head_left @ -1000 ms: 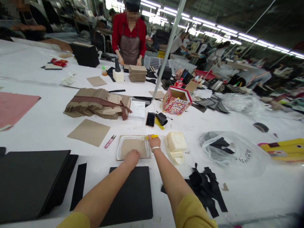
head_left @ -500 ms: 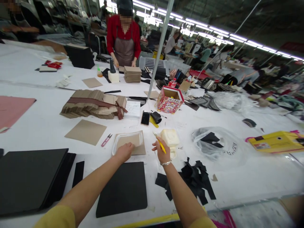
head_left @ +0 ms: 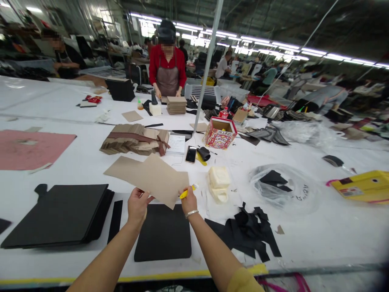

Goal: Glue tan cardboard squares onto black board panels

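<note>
At the centre of the frame, the left hand [head_left: 138, 207] has its grip pinching the near left edge of a tan board [head_left: 158, 176], which is tilted; the right hand [head_left: 189, 198] has its grip closed round a yellow-handled brush [head_left: 186, 193], with fingers at the board's right edge, though I cannot tell whether they pinch it too; the board overlaps a 2nd tan sheet [head_left: 121, 167] on its left and hides part of it.

Just below lies a black panel [head_left: 164, 235] on the white worktop [head_left: 304, 243]; a black strip [head_left: 114, 221] and a stack of black panels [head_left: 60, 213] fill the lower left; right of the brush stands a cream container [head_left: 219, 178], with black scraps [head_left: 252, 229] below it and a clear plastic bag [head_left: 258, 194] farther right.

Beyond the board, near the middle, are a strapped bundle of tan boards [head_left: 130, 138], a notepad [head_left: 176, 144], a phone [head_left: 191, 154] and a red patterned box [head_left: 219, 138]; a slanting pole [head_left: 208, 69] rises behind them; at upper centre stands a co-worker in a red top [head_left: 154, 67].
</note>
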`<action>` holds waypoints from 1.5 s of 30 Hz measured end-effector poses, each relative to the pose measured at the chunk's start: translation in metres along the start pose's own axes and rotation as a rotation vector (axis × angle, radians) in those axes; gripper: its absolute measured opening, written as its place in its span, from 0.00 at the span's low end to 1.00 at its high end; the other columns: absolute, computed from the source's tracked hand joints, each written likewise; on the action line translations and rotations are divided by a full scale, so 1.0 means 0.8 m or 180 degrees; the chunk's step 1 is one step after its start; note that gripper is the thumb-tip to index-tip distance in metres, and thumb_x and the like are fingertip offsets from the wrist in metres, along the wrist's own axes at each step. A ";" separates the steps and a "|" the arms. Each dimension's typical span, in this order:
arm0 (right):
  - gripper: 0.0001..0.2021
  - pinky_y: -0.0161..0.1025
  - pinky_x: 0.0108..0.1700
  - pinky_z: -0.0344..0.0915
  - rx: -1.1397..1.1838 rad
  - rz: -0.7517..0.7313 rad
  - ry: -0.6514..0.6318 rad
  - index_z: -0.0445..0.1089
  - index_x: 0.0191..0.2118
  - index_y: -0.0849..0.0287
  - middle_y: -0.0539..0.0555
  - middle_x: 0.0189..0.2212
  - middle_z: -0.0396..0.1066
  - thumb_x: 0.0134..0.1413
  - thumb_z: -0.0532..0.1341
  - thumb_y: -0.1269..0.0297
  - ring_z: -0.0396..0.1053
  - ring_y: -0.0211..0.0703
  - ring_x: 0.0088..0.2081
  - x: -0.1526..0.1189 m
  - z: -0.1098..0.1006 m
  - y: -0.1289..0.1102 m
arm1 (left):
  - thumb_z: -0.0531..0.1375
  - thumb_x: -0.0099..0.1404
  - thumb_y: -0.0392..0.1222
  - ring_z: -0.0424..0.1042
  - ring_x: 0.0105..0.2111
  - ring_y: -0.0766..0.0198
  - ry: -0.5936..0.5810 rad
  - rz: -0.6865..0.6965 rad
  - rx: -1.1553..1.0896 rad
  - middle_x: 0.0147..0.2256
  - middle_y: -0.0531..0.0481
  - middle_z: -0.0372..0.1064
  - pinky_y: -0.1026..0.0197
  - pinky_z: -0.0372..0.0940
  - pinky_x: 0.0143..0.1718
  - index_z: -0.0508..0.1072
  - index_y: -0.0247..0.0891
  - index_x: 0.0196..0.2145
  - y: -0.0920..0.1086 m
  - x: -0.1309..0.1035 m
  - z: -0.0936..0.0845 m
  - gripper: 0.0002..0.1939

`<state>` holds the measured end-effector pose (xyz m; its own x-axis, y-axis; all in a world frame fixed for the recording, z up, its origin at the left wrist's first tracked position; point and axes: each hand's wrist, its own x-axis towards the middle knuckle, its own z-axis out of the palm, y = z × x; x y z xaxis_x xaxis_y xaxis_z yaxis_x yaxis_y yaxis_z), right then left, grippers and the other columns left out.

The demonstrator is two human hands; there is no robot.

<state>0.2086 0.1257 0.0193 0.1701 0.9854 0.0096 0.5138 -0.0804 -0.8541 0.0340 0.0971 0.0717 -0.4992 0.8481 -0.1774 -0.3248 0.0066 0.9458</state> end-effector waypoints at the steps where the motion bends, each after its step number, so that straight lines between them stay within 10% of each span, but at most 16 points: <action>1: 0.08 0.34 0.26 0.59 0.0218 0.0046 -0.0019 0.57 0.32 0.56 0.46 0.22 0.62 0.47 0.55 0.59 0.63 0.38 0.23 -0.003 0.000 0.002 | 0.62 0.47 0.39 0.67 0.29 0.69 -0.0016 -0.0077 -0.0091 0.29 0.53 0.64 0.60 0.68 0.30 0.63 0.35 0.32 -0.001 -0.008 -0.001 0.14; 12: 0.11 0.36 0.33 0.63 0.0993 -0.0334 -0.0332 0.55 0.33 0.57 0.46 0.24 0.62 0.45 0.58 0.61 0.63 0.36 0.26 -0.041 -0.053 0.016 | 0.62 0.50 0.41 0.71 0.32 0.66 -0.0240 -0.0380 -0.0217 0.34 0.52 0.68 0.56 0.68 0.35 0.52 0.49 0.53 -0.004 -0.051 -0.072 0.35; 23: 0.08 0.36 0.30 0.61 -0.0298 -0.0380 -0.0986 0.56 0.33 0.57 0.50 0.26 0.64 0.51 0.54 0.60 0.64 0.39 0.26 -0.115 -0.077 0.092 | 0.58 0.50 0.54 0.70 0.32 0.59 -0.0144 -0.0711 0.2303 0.30 0.47 0.72 0.61 0.65 0.31 0.74 0.34 0.31 -0.089 -0.087 -0.173 0.19; 45: 0.09 0.35 0.30 0.59 -0.1090 -0.0214 -0.0662 0.59 0.34 0.58 0.50 0.24 0.65 0.52 0.50 0.58 0.65 0.40 0.24 -0.110 -0.014 0.125 | 0.55 0.51 0.53 0.70 0.30 0.59 -0.0289 -0.0939 0.2897 0.25 0.50 0.73 0.63 0.61 0.31 0.74 0.36 0.25 -0.116 -0.049 -0.181 0.17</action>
<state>0.2540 0.0291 -0.0609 -0.0290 0.9967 -0.0758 0.7744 -0.0255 -0.6322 -0.0327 -0.0137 -0.0486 -0.4207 0.7840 -0.4564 0.3399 0.6027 0.7220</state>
